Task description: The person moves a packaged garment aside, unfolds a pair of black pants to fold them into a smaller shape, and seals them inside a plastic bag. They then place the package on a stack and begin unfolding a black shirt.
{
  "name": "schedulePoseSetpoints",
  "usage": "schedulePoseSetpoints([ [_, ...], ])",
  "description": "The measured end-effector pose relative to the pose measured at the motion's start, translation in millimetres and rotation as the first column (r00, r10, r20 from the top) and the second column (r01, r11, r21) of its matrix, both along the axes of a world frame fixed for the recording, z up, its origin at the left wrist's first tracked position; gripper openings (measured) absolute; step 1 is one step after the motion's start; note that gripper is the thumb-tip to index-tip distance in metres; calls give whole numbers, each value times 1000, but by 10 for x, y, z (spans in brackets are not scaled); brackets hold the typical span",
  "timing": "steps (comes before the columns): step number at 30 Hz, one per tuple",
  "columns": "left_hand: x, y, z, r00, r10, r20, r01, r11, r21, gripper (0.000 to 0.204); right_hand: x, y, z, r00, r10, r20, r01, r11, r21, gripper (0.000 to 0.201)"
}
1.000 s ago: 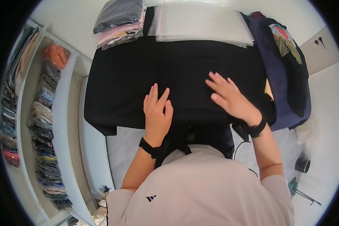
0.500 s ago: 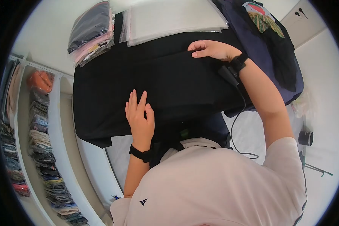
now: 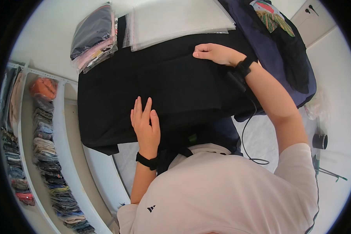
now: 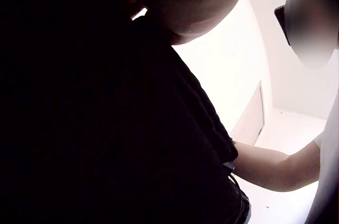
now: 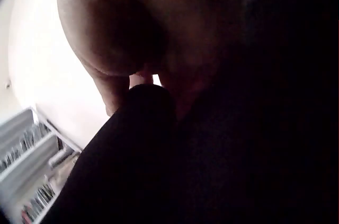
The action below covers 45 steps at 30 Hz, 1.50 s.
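Black cloth lies spread over the table in the head view, with a fold across its upper part. The right hand pinches the cloth near its far side, fingers curled and thumb against them. In the right wrist view the dark cloth rises between that hand's thumb and fingers. Nearer the front edge, the left hand rests flat on the cloth with its fingers straight and slightly spread. The left wrist view is mostly dark cloth, with part of the left hand above it.
Clear plastic bags lie at the table's back, beside a stack of bagged garments at the back left. Navy and black clothes drape over the right side. A shelf of bagged clothes stands left. A cable hangs from the right wrist.
The right hand has moved from above the cloth's middle to its far side and taken hold of the cloth. The left hand stays flat near the front. The head view has shifted.
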State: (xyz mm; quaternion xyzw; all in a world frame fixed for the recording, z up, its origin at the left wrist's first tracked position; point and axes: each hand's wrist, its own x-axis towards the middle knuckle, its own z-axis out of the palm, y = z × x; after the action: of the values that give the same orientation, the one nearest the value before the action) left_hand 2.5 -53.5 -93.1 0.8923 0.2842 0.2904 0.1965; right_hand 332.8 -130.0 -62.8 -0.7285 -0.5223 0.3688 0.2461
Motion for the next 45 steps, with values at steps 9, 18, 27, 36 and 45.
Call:
schedulePoseSetpoints([
  [9, 4, -4, -1, 999, 0, 49, -1, 1000, 20, 33, -270, -60, 46, 959, -225, 174, 169, 942, 290, 37],
  [18, -24, 21, -3, 996, -11, 87, 9, 1000, 21, 32, -1847, -552, 107, 730, -180, 659, -117, 917, 381, 53],
  [27, -948, 226, 121, 458, 634, 623, -286, 769, -572, 35, -2149, -272, -12, 596, -179, 783, -158, 930, 333, 57],
  [36, -1391, 737, 170, 376, 747, 548, 282, 471, -836, 36, -2152, -274, -18, 605, -197, 771, -145, 925, 350, 53],
  [45, -1639, 966, 287, 958, 260, -124, -219, 936, 277, 27, -2144, -271, 6, 604, -197, 773, -145, 926, 349, 53],
])
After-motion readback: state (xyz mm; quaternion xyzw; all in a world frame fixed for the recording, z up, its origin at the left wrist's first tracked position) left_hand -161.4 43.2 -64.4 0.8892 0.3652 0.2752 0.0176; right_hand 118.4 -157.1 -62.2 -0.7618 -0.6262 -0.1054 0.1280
